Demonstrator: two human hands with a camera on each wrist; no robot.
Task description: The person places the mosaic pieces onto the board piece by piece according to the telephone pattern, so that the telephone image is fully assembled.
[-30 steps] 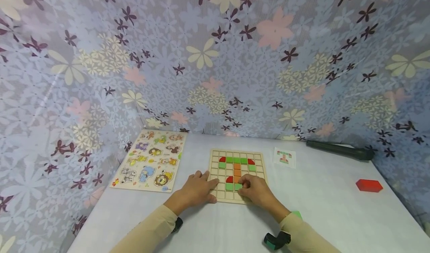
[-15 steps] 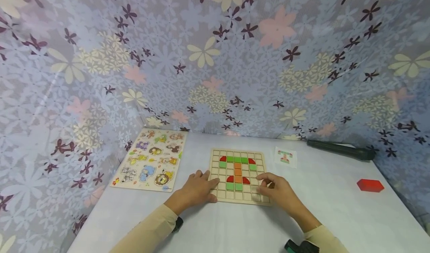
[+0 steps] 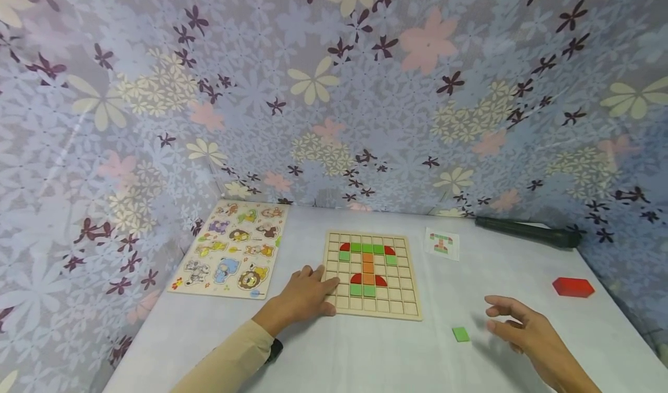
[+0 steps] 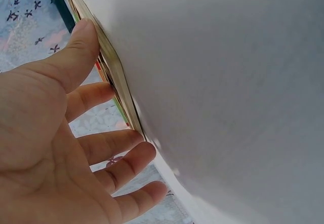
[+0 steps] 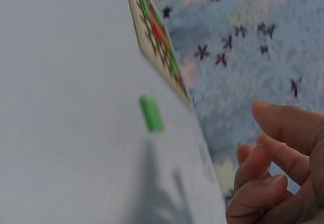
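My left hand (image 3: 304, 294) rests at the left edge of a wooden grid board (image 3: 396, 307), fingers spread and touching it; the left wrist view shows the thumb and fingertips along the board's edge (image 4: 119, 72). Red, green and orange tiles (image 3: 367, 268) lie in the board's cells. Off to the right, my right hand (image 3: 527, 335) hovers above the table, fingers loosely bent with nothing between them. Just left of it, a loose green square tile (image 3: 461, 334) lies on the table, apart from the hand. The right wrist view shows this green tile (image 5: 151, 114) blurred.
Behind the board to the right lies a small pattern card (image 3: 442, 244). A dark green stick-like object (image 3: 527, 233) lies along the back edge, with a red block (image 3: 573, 287) in front. An animal puzzle board (image 3: 229, 254) lies at the left. Floral cloth (image 3: 334, 120) hangs behind.
My right hand has left the grid board and moved right, past the loose green tile, uncovering it. A red quarter-round tile near the board's middle is now uncovered. The left hand stays put.
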